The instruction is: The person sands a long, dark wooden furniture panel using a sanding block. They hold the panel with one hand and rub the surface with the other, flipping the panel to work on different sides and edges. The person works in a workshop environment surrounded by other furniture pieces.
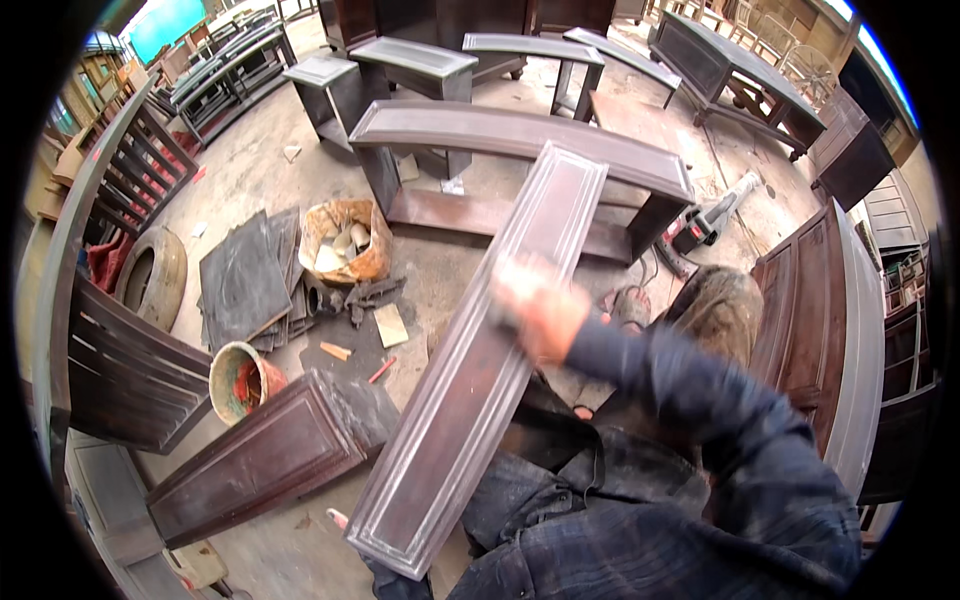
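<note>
A long dark wooden panel (pixel 469 375) with moulded borders slants across the view before me, whitish dust along its grooves. Its far end rests on a low wooden frame (pixel 517 131); its near end reaches my lap. My right hand (pixel 540 304), blurred, presses on the panel's face around the middle. Under its fingers shows a small grey pad (pixel 504 316), too blurred to name exactly. Of my left hand (pixel 337 517) only a fingertip appears beside the panel's near left edge. The panel hides the rest, so its grip cannot be made out.
Left of the panel stand a stained tub (pixel 345 240) of scraps, a stack of dark sheets (pixel 244 281), a paint-stained bucket (pixel 240 382) and a dark wooden box-like piece (pixel 262 457). A power tool (pixel 694 229) lies beyond my knee. A large panelled piece (pixel 802 300) flanks my right.
</note>
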Available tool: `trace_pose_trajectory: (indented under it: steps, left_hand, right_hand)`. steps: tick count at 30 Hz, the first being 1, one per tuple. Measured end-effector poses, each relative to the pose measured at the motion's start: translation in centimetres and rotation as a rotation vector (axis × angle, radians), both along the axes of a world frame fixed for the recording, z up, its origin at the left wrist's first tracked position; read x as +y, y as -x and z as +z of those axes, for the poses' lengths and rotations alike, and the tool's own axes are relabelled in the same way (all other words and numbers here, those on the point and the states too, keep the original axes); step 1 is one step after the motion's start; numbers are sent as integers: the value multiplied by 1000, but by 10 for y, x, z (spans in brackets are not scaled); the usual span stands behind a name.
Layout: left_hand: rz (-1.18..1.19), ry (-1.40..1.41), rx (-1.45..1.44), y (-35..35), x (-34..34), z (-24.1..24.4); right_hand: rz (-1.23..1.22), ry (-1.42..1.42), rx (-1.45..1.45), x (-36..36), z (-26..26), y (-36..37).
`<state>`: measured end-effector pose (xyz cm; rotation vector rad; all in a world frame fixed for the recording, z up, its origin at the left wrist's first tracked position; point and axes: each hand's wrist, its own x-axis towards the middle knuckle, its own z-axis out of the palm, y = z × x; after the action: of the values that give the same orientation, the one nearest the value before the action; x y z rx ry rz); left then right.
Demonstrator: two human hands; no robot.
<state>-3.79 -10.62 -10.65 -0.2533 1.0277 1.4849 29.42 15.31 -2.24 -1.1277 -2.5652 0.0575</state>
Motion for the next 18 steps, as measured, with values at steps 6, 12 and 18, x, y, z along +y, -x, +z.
trace_pose_trajectory:
  steps: [6, 12, 18]
  left_hand:
    - [-2, 29, 22, -3, 2, 2]
    - [-20, 19, -14, -2, 2, -4]
    - [-3, 0, -43, 1, -1, -3]
  right_hand:
    - [-4, -82, 68, 55, -2, -34]
    - [-163, -298, -91, 122, -19, -75]
    - [454, 146, 264, -114, 5, 97]
